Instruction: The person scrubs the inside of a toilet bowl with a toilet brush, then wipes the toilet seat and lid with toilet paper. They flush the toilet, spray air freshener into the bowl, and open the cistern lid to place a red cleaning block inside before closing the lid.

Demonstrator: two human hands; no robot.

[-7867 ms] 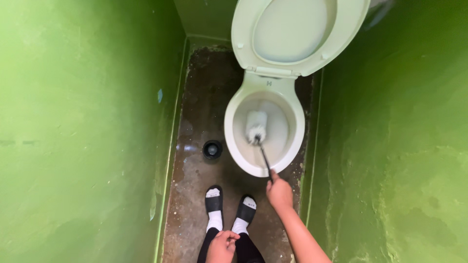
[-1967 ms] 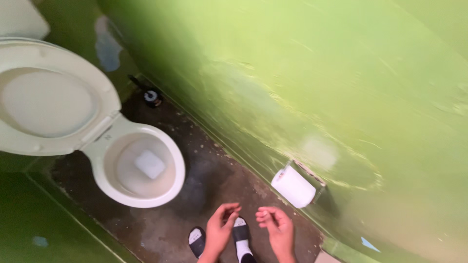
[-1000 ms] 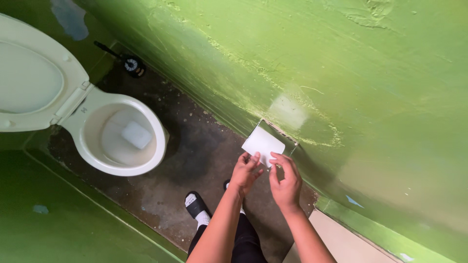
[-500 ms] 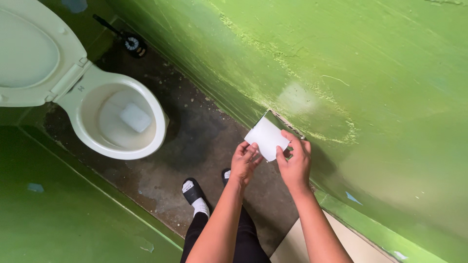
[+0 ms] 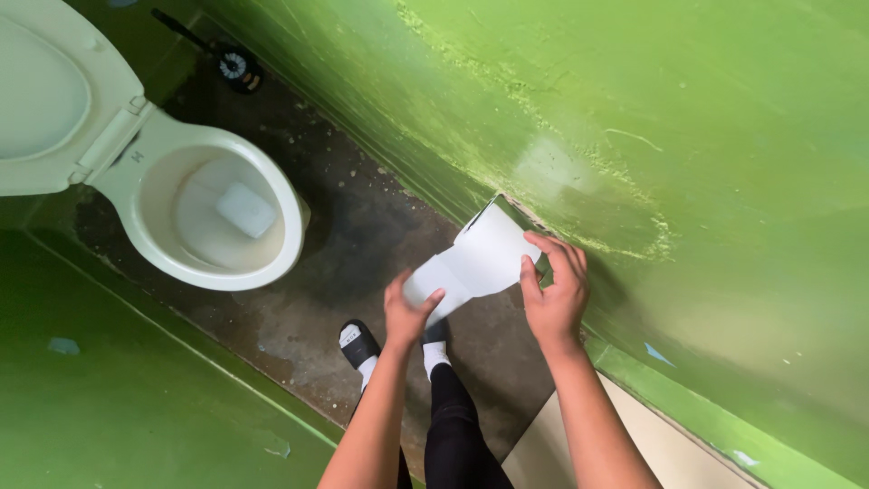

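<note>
A white toilet paper roll (image 5: 493, 246) hangs on a holder fixed to the green wall (image 5: 652, 118). My left hand (image 5: 407, 315) grips the loose end of the paper, a strip (image 5: 434, 276) drawn out to the left and down from the roll. My right hand (image 5: 554, 294) rests on the roll's right side, fingers spread over it.
A pale toilet (image 5: 213, 217) with its lid (image 5: 45, 100) raised stands at the upper left, something white in the bowl. A black brush holder (image 5: 233, 65) sits by the wall behind it. My feet in black slides (image 5: 360, 344) stand on the dark stained floor (image 5: 362, 235). A green wall closes the lower left.
My left hand has pulled a strip of paper off the roll, moving left and down. My right hand has stayed on the roll.
</note>
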